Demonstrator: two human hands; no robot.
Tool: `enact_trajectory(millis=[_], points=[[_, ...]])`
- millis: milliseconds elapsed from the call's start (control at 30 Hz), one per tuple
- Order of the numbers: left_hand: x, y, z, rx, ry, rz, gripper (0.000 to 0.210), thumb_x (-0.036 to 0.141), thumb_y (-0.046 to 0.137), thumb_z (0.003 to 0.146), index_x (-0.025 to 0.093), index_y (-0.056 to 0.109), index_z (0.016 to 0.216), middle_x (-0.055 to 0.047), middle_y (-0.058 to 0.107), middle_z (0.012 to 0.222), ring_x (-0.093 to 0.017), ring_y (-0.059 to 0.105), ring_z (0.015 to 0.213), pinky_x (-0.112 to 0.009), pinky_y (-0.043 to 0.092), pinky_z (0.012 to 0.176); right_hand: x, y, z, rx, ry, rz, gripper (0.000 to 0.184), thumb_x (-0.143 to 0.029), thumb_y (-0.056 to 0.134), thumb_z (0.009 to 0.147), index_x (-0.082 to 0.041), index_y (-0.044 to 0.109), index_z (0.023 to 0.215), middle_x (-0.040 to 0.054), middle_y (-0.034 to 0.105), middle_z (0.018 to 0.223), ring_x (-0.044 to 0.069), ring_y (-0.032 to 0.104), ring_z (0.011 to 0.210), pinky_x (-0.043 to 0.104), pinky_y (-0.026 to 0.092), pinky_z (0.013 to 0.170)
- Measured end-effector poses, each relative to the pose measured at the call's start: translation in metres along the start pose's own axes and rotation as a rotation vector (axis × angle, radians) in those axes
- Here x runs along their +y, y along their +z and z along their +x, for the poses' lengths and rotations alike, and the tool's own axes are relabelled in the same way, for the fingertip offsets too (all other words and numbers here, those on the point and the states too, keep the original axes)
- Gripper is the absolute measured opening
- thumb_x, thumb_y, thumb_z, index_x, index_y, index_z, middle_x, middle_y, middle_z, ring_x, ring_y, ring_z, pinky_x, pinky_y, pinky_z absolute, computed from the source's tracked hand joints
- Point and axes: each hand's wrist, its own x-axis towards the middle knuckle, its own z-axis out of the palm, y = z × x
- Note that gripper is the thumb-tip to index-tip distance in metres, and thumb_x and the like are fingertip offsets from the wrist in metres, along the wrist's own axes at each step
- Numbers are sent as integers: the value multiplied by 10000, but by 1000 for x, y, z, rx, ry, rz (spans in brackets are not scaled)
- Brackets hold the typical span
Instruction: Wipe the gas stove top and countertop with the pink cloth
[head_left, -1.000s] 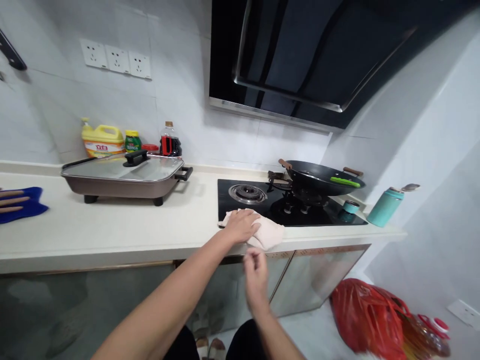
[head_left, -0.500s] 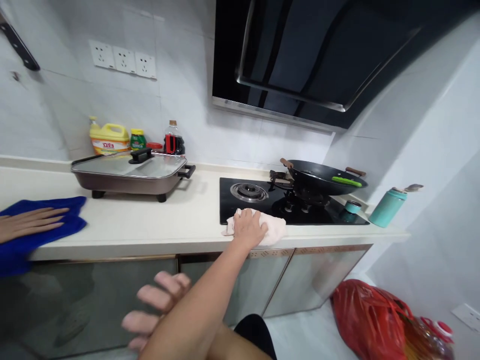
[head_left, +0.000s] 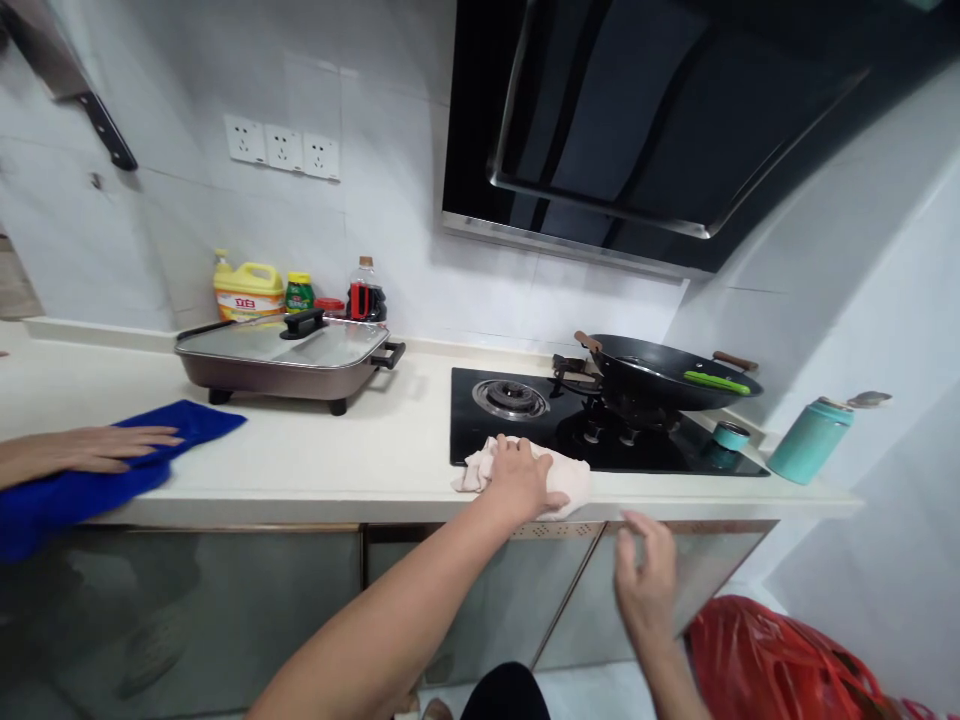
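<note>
My left hand (head_left: 519,480) presses down on a pale pink cloth (head_left: 574,484), its fingers curled over the folds and its thumb to the right. The cloth lies across the front edge of the black gas cooktop (head_left: 495,430) and the pale counter lip. My right hand (head_left: 649,570) hangs in the air in front of the cabinet doors, right of the cloth. Its fingers are bent, thumb apart, with nothing in them. A dark wok (head_left: 645,360) with wooden handles and a bright green-handled utensil (head_left: 716,383) sits on the right burner.
Another person's hand (head_left: 105,448) lies on a blue cloth (head_left: 199,422) at the counter's left. An electric pan (head_left: 277,375) with a glass lid stands behind. A teal bottle (head_left: 811,440) stands right of the cooktop. On the floor is a red bag (head_left: 780,655).
My right hand has swung from beneath my left forearm over to the right side. My left hand stays on the pink cloth. The view has shifted slightly left; the other person's hand stays on the blue cloth.
</note>
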Motion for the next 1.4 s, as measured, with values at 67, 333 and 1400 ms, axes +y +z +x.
enact_trajectory(millis=[67, 333, 1400], points=[[8, 1, 4, -32, 20, -32, 805, 767, 638, 810, 274, 628, 1447, -208, 499, 1548, -480, 386, 1454, -673, 105, 1227, 36, -3, 50, 3, 85, -52, 407, -453, 429, 995, -192, 673, 1189, 175, 672, 1152, 328, 598, 1136, 545, 466, 1033], [1, 5, 44, -57, 13, -237, 472, 502, 593, 912, 356, 666, 1355, -124, 549, 1466, -410, 449, 1417, -617, 312, 1180, 85, 41, 143, -433, 213, -342, 445, -433, 393, 997, -201, 771, 1036, 155, 699, 1099, 294, 592, 1015, 441, 474, 896], [-55, 13, 111, -74, -91, -106, 644, 669, 258, 997, 435, 515, 1539, -6, 274, 1758, -393, 189, 1602, -693, 173, 1238, 72, 37, 137, -539, 265, -510, 388, -416, 441, 993, -248, 749, 1160, 107, 642, 1291, 319, 537, 1145, 441, 478, 937]])
